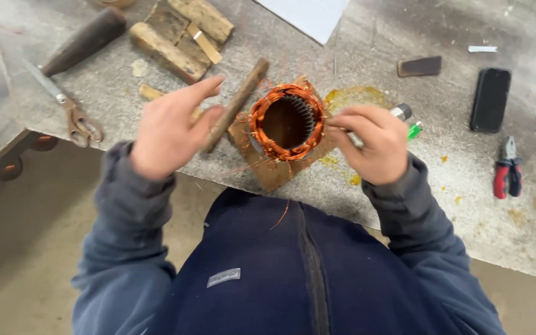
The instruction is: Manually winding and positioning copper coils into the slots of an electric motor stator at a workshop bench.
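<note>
On the grey stone tabletop (404,180), the copper-wound round motor stator (287,121) sits hollow. The left hand (172,127) grips a brown wooden stick (238,102); the right hand (370,146) pinches a thin silver tool (400,112).

Bare hands, left (172,127) and right (370,146), no gloves or rings. Grey-blue fleece sleeves (128,205) with bunched, ribbed cuffs at the wrists. Over them a dark navy vest (268,267), smooth cloth, zip (314,267) down the middle, small grey patch (223,277) on the chest
</note>
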